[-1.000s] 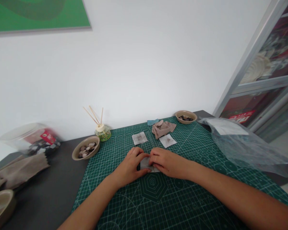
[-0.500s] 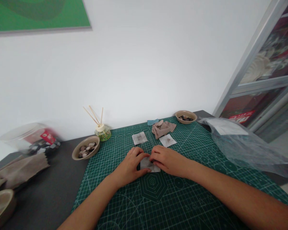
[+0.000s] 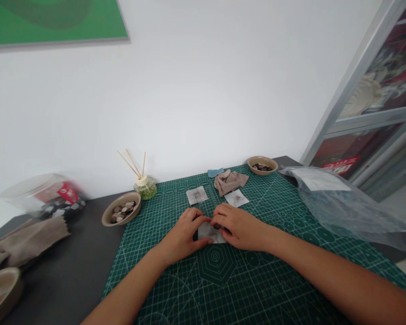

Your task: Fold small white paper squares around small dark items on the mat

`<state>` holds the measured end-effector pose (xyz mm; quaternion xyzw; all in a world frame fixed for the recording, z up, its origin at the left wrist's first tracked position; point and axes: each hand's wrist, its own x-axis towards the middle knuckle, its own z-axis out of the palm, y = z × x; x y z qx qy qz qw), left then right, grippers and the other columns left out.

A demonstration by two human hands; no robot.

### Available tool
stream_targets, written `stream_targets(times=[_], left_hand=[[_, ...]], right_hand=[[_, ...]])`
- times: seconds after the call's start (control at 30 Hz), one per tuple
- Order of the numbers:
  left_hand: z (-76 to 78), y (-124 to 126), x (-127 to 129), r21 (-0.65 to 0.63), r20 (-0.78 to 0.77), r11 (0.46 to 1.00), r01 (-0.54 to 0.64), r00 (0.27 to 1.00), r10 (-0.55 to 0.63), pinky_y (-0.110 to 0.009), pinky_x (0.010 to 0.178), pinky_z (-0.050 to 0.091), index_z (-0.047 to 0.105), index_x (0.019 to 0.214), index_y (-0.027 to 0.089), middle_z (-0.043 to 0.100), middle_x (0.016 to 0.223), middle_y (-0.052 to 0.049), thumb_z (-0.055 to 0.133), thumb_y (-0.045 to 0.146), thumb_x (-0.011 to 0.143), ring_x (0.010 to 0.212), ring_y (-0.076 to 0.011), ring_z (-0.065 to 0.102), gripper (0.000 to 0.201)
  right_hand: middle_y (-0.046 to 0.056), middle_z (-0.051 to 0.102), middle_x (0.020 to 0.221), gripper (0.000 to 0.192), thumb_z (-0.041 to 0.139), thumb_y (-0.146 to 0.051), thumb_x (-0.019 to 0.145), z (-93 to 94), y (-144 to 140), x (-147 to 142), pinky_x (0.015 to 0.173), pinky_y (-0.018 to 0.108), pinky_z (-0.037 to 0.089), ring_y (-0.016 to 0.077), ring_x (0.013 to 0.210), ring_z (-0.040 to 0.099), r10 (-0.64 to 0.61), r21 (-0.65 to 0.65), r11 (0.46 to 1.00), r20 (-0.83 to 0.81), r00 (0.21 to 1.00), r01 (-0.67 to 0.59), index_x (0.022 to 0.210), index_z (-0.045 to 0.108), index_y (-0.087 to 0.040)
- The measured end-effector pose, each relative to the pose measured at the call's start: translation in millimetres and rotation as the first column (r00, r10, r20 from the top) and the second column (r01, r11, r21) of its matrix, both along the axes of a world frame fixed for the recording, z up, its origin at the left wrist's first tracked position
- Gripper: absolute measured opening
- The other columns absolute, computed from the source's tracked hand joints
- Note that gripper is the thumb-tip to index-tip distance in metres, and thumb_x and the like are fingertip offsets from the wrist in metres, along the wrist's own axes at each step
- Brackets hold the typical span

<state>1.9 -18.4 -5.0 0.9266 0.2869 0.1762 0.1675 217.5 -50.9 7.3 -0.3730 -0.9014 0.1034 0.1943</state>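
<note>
Head view: grey-white sheet (image 3: 206, 231) flat on green mat (image 3: 169, 284), well in from mat's far edge. Left hand (image 3: 185, 231) half-curled, thumb and forefinger apart, steadying sheet. Right hand (image 3: 235, 226) pinching small dark piece (image 3: 217, 226) over it. Brown cloth (image 3: 230, 182) nearer far edge; bowl (image 3: 262, 160) at far right corner

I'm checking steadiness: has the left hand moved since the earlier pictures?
No: the left hand keeps its place against the hexagon printed on the green mat.
</note>
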Motion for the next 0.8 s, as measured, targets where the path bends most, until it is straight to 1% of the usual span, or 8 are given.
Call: stream_targets(times=[0.1,0.2,0.33,0.5,0.6,0.67,0.8], left_hand=[[-0.1,0.1,0.5,0.002,0.002,1.000,-0.006,1.000,0.006,-0.041,0.092,0.043,0.055,0.113,0.023,0.050,0.109,-0.006,0.072,0.026,0.076,0.104,-0.0244,0.047,0.040],[0.5,0.2,1.4,-0.001,-0.002,1.000,-0.007,1.000,0.007,-0.041,0.091,0.043,0.056,0.113,0.023,0.050,0.108,-0.006,0.071,0.028,0.077,0.103,-0.0244,0.047,0.040],[1.4,0.2,1.6,-0.004,-0.008,1.000,-0.003,1.000,0.003,-0.042,0.092,0.043,0.055,0.114,0.023,0.050,0.108,-0.006,0.071,0.028,0.077,0.104,-0.0246,0.047,0.041],[1.3,0.1,0.8,-0.011,-0.003,1.000,-0.007,1.000,0.007,-0.043,0.094,0.042,0.055,0.113,0.023,0.050,0.110,-0.006,0.071,0.027,0.077,0.105,-0.0253,0.047,0.039],[1.1,0.0,0.7,-0.010,-0.002,1.000,-0.010,1.000,0.010,-0.043,0.093,0.042,0.055,0.114,0.024,0.050,0.110,-0.006,0.070,0.029,0.078,0.105,-0.0252,0.047,0.039],[1.0,0.0,0.8,-0.007,0.001,1.000,-0.010,1.000,0.010,-0.042,0.093,0.042,0.055,0.114,0.024,0.050,0.109,-0.006,0.070,0.030,0.078,0.104,-0.0251,0.047,0.040],[0.8,0.2,1.1,-0.007,0.000,1.000,-0.007,1.000,0.007,-0.042,0.093,0.043,0.056,0.114,0.024,0.050,0.109,-0.006,0.071,0.029,0.077,0.104,-0.0252,0.047,0.040]], right_hand=[[0.008,0.055,0.099,0.028,0.052,0.000,0.075,-1.0,0.0,-0.1,0.085,0.034,0.043,0.0208,0.096,0.048,0.015,-0.002,1.000,0.017,1.000,-0.015,0.099,0.060,-0.013],[0.009,0.055,0.098,0.027,0.050,0.001,0.077,-0.6,0.2,-0.4,0.083,0.034,0.044,0.0208,0.095,0.048,0.002,-0.002,1.000,0.036,0.999,-0.002,0.097,0.060,-0.013],[0.010,0.055,0.098,0.020,0.051,-0.006,0.082,1.6,-0.1,-0.8,0.083,0.036,0.044,0.0214,0.094,0.048,-0.014,0.006,1.000,0.015,1.000,0.014,0.099,0.060,-0.012],[0.009,0.056,0.100,0.025,0.051,-0.002,0.081,1.0,0.5,-0.5,0.083,0.034,0.044,0.0208,0.096,0.049,0.022,-0.002,1.000,0.039,0.999,-0.022,0.101,0.060,-0.013],[0.010,0.056,0.097,0.020,0.050,-0.006,0.085,0.7,1.2,-0.1,0.081,0.035,0.044,0.0210,0.093,0.051,-0.020,0.012,1.000,0.070,0.997,0.019,0.101,0.060,-0.012],[0.009,0.057,0.095,0.016,0.053,-0.011,0.086,1.3,1.1,-0.1,0.080,0.035,0.044,0.0210,0.091,0.051,-0.035,0.016,0.999,0.069,0.997,0.034,0.100,0.061,-0.012],[0.007,0.057,0.094,0.013,0.058,-0.011,0.083,2.0,-0.3,-1.0,0.079,0.032,0.044,0.0194,0.089,0.051,0.031,-0.009,1.000,0.046,0.998,-0.030,0.096,0.061,-0.014]])
